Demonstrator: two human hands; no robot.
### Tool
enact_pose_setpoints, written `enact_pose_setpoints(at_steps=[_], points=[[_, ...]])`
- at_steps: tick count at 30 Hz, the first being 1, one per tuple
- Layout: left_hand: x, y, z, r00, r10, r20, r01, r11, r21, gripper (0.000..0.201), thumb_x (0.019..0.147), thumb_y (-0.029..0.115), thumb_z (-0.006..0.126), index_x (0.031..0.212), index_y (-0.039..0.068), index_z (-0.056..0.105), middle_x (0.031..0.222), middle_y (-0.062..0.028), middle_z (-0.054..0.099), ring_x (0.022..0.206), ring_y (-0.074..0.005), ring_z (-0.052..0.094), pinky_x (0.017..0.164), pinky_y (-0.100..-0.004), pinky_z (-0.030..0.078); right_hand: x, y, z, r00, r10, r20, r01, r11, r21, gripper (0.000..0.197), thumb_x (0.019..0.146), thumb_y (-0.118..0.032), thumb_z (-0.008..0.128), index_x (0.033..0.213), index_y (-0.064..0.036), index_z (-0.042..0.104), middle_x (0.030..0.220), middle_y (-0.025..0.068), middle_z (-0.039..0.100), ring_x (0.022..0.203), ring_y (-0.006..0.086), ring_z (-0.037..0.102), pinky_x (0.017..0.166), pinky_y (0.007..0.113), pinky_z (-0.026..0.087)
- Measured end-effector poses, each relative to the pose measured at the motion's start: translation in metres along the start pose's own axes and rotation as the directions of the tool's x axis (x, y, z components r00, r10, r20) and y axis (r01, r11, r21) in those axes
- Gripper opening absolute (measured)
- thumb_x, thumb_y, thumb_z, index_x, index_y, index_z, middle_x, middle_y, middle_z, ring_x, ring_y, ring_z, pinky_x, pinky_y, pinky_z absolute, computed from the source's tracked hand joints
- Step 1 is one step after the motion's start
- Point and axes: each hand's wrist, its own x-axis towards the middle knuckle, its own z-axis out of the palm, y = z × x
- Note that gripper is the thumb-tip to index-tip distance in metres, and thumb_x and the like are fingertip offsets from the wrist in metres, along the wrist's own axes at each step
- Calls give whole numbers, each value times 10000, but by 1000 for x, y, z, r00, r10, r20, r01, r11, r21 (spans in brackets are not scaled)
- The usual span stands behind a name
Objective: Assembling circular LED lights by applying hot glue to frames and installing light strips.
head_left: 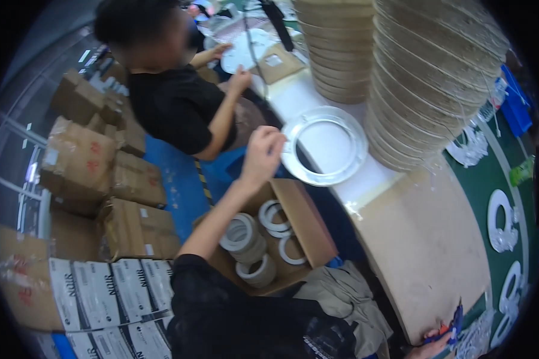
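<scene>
My left hand (pixel 263 157) reaches out over the carton and pinches the left rim of a flat white ring (pixel 356 146). The ring has a wide flange and an open middle, and it hangs over the edge of the white tabletop. At the lower right, my right hand (pixel 432 347) is closed on a small hand tool (pixel 457 323) with blue and red handles, which looks like pliers. Its jaws are too blurred to make out. This hand is near the corner of a brown board (pixel 425 239).
An open carton (pixel 308 221) holds several pale rings (pixel 260 270). Tall stacks of ribbed tan discs (pixel 413 84) stand on the table. More white rings (pixel 498 218) lie on the green surface at right. A co-worker (pixel 173 102) handles a white disc. Cartons (pixel 78 155) fill the left.
</scene>
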Motion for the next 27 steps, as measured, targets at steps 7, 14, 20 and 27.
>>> enact_pose_setpoints(at_steps=[7, 14, 20, 27], points=[[-27, 124, 31, 883, 436, 172, -363, 868, -338, 87, 762, 55, 622, 849, 49, 624, 746, -90, 579, 617, -269, 595, 551, -364, 498, 8, 48, -46, 685, -687, 244, 509, 211, -834, 480, 911, -286, 689, 1237, 42, 565, 865, 179, 626, 693, 357, 618, 563, 453, 492], [-75, 207, 144, 726, 611, 316, -354, 726, -590, 90, 851, 143, 624, 848, 59, 593, 732, -100, 591, 630, -280, 611, 540, -394, 488, -5, 50, -36, 699, -679, 224, 546, 305, -780, 429, 926, -263, 674, 1225, 30, 581, 865, 188, 627, 671, 348, 616, 585, 419, 521], [-85, 256, 195, 781, 481, 399, -266, 834, -484, 137, 864, 188, 607, 819, 59, 610, 675, -134, 606, 622, -322, 616, 541, -439, 476, -12, 50, -38, 840, -520, 151, 480, 585, -654, 394, 937, -254, 661, 1209, 23, 594, 869, 185, 630, 663, 337, 619, 584, 398, 532], [-76, 264, 185, 786, 265, 558, -11, 909, -417, 151, 854, 213, 628, 911, 80, 670, 702, -125, 633, 658, -336, 620, 577, -450, 474, -14, 18, -16, 946, -314, 75, 323, 917, -235, 390, 901, -192, 710, 1209, 10, 582, 772, 152, 608, 579, 297, 591, 487, 379, 487]])
